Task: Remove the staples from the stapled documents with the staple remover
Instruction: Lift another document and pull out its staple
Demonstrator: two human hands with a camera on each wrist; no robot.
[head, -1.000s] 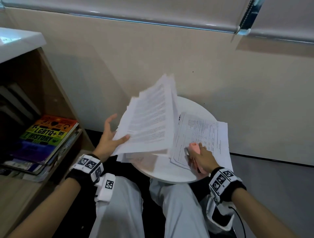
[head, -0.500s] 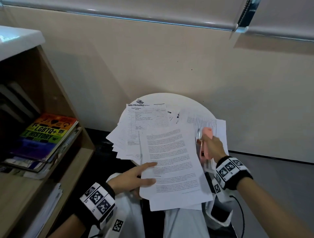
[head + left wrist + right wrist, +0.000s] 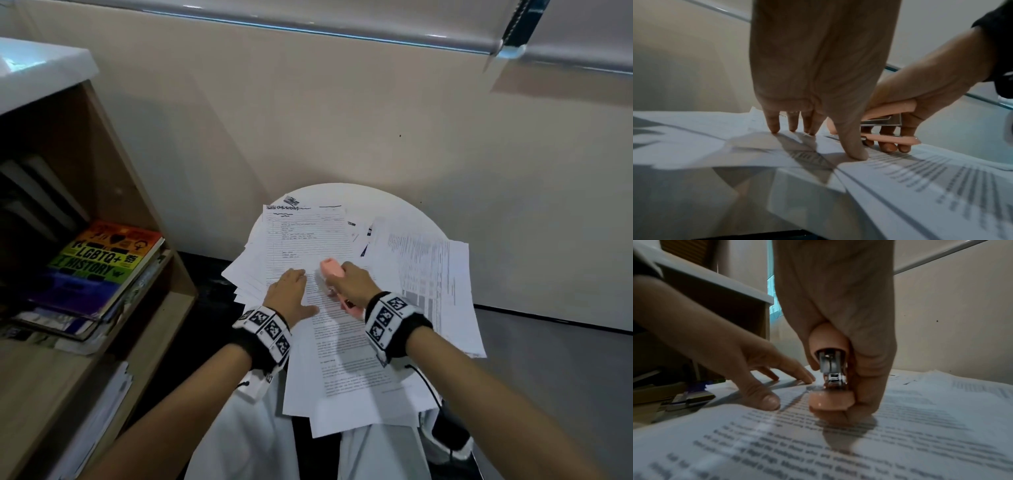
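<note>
A printed document (image 3: pixel 346 363) lies on top of the paper pile on the small round white table (image 3: pixel 383 202), its near end hanging over my lap. My left hand (image 3: pixel 291 291) presses flat on the document's upper left corner with straight fingers (image 3: pixel 774 125) and thumb (image 3: pixel 855 146). My right hand (image 3: pixel 352 284) grips a pink staple remover (image 3: pixel 334 270) just right of it, low over the page. In the right wrist view the staple remover (image 3: pixel 833 376) shows its metal mouth above the text. The staple itself is not visible.
More printed sheets (image 3: pixel 431 274) spread over the table's right side and a form page (image 3: pixel 305 233) lies behind. A wooden shelf (image 3: pixel 113 192) with a rainbow book (image 3: pixel 102 260) stands at the left. A wall (image 3: pixel 342 120) rises close behind.
My left hand laid the lifted document down on the pile and now presses its top corner. My right hand brought the staple remover left, down beside the left hand.
</note>
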